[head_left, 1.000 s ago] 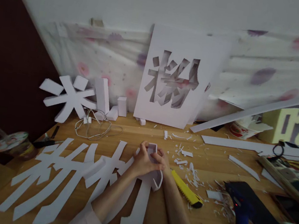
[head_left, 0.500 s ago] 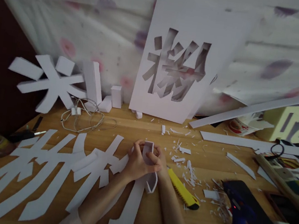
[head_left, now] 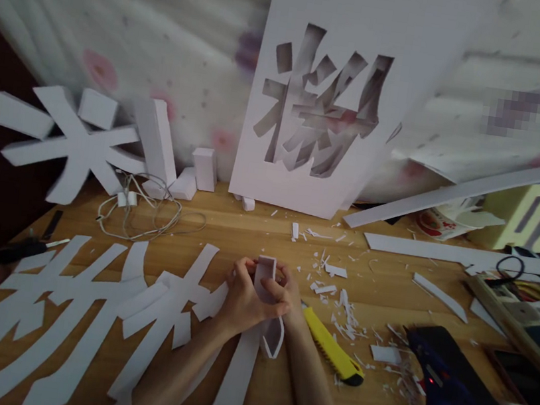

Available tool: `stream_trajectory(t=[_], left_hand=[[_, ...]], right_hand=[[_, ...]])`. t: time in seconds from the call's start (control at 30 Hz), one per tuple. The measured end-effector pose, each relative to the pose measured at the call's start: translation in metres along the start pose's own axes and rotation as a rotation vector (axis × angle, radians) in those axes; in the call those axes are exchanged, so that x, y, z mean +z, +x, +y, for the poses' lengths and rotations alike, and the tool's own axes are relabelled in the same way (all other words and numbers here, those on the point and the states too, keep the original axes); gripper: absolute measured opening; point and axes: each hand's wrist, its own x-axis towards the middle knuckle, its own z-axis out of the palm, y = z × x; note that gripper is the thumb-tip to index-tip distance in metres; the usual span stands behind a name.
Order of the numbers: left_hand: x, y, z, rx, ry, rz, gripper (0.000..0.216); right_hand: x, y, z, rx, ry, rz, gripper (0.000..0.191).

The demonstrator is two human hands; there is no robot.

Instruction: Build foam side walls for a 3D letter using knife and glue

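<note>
Both my hands meet at the middle of the wooden table (head_left: 255, 234). My left hand (head_left: 242, 298) and my right hand (head_left: 287, 292) are closed round a bent white strip (head_left: 266, 270) that stands on edge along a large flat white cut-out character (head_left: 98, 312). The strip's curved lower end (head_left: 275, 337) shows below my hands. A yellow utility knife (head_left: 333, 347) lies just right of my right wrist.
A white board (head_left: 325, 170) with the character cut out leans on the back wall. White 3D character parts (head_left: 72, 141) and a tangled cable (head_left: 148, 212) lie at back left. A blue glue gun (head_left: 436, 397), scraps, long white strips and rulers crowd the right side.
The view has tilted down and moved closer to the wall board. My hands stay clasped on the white strip, pressing along it with little movement.
</note>
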Motion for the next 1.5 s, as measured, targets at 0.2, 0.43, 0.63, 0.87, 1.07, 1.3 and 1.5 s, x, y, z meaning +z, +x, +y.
stream_trajectory(t=[0.2, 0.43, 0.63, 0.87, 1.07, 1.3, 1.5], left_hand=[[-0.004, 0.003, 0.005, 0.029, 0.066, -0.051, 0.093], [-0.007, 0.003, 0.005, 0.088, 0.078, -0.053, 0.078], [-0.004, 0.002, 0.003, 0.101, 0.130, -0.037, 0.078], [0.001, 0.001, -0.004, 0.100, 0.113, 0.001, 0.102], [-0.001, 0.001, -0.005, 0.144, 0.111, -0.017, 0.105], [-0.002, 0.001, -0.005, 0.157, 0.115, -0.028, 0.098], [-0.001, 0.001, -0.005, 0.145, 0.112, -0.028, 0.098]], right_hand=[[-0.002, 0.002, 0.004, 0.020, -0.037, 0.051, 0.050], [0.002, -0.001, -0.001, 0.003, -0.045, 0.078, 0.050], [0.002, -0.001, -0.001, 0.008, -0.045, 0.078, 0.048], [0.003, 0.000, -0.001, 0.017, -0.052, 0.072, 0.049], [0.000, 0.002, 0.006, 0.012, -0.038, 0.080, 0.051], [-0.002, 0.001, 0.005, 0.025, -0.059, 0.073, 0.051], [0.000, 0.001, 0.002, 0.035, -0.079, 0.067, 0.052]])
